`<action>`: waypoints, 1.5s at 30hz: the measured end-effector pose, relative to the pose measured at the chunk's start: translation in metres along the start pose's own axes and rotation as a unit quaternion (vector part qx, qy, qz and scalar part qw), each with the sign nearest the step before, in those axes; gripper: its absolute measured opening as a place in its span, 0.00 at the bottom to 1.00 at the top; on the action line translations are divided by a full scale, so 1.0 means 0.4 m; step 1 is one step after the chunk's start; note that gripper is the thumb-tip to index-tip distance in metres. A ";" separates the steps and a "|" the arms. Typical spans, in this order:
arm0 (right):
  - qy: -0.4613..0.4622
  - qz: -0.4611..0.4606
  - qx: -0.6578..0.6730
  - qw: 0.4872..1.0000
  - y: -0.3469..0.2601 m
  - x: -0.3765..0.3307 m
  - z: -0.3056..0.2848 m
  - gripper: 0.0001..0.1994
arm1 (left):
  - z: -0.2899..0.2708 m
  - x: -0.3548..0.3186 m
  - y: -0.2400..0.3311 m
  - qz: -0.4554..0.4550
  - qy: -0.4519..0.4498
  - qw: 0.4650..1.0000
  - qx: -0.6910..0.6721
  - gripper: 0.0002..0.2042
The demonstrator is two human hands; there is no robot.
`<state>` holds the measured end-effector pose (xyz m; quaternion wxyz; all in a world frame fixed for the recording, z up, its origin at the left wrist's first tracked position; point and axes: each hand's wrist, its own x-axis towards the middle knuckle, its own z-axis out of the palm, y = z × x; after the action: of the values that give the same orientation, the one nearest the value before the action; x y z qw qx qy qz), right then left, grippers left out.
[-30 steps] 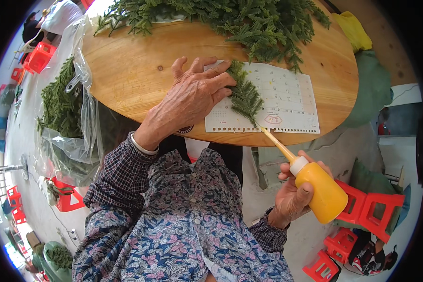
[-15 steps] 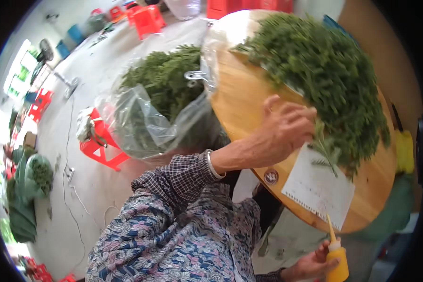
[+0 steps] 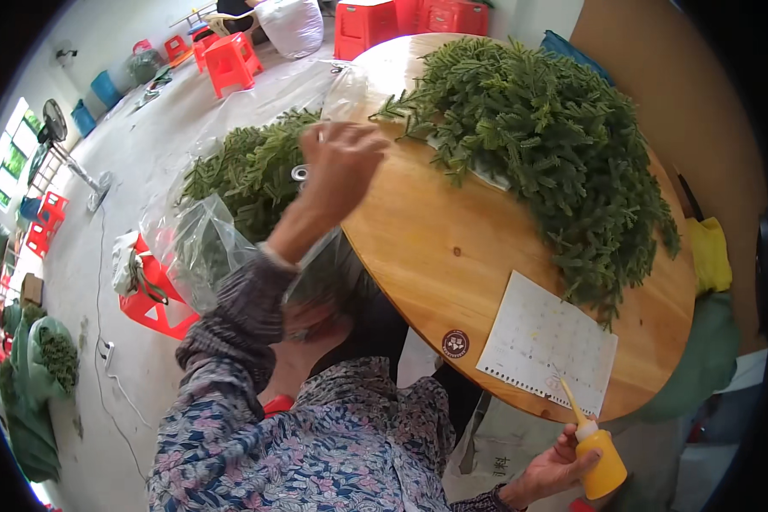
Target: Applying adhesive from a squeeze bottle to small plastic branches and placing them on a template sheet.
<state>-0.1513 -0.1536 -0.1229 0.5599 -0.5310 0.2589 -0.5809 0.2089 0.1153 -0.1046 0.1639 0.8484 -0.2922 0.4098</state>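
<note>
My right hand (image 3: pixel 555 469), at the lower right, is wrapped round a yellow squeeze bottle (image 3: pixel 602 465) with a long thin nozzle. Its tip overlaps a white spiral-edged sheet (image 3: pixel 546 341) on the table; whether it touches cannot be told. My left hand (image 3: pixel 343 162) is raised over the table's left edge, beside a clear plastic bag (image 3: pixel 200 247) of green sprigs (image 3: pixel 264 162). Its fingers look bent and are blurred, and nothing shows plainly in them. A big heap of green artificial fir sprigs (image 3: pixel 546 145) covers the table's far right side.
The round wooden table (image 3: pixel 435 230) curves in front of me. A red stool (image 3: pixel 158 307) stands beside the bag. More red stools (image 3: pixel 230 64), a standing fan (image 3: pixel 60 128) and a cable (image 3: pixel 102 282) are on the floor. A yellow cloth (image 3: pixel 708 256) hangs at right.
My left hand has moved left, from beside the heap to the table's left edge. A sprig that hung by it over the sheet no longer shows there. My right hand keeps the bottle.
</note>
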 end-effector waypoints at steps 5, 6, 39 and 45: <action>-0.010 -0.001 -0.018 1.000 -0.009 0.000 -0.012 0.26 | 0.139 0.113 0.021 -0.101 -0.149 0.982 0.052 0.07; -0.011 -0.004 -0.013 1.000 -0.014 0.000 -0.010 0.26 | 0.164 0.113 -0.003 -0.109 -0.141 0.983 0.036 0.07; -0.012 0.022 0.051 0.998 -0.024 0.019 -0.070 0.31 | -0.104 -0.177 0.576 0.006 -0.134 0.932 -0.337 0.10; -0.039 0.029 0.090 0.995 -0.030 0.033 -0.034 0.32 | -0.046 -0.153 0.499 -0.041 -0.075 0.929 -0.360 0.13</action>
<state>-0.1657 -0.1670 -0.1122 0.6314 -0.4929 0.1987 -0.5647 0.0421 -0.0079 -0.1340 0.4525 0.7718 -0.3966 0.2055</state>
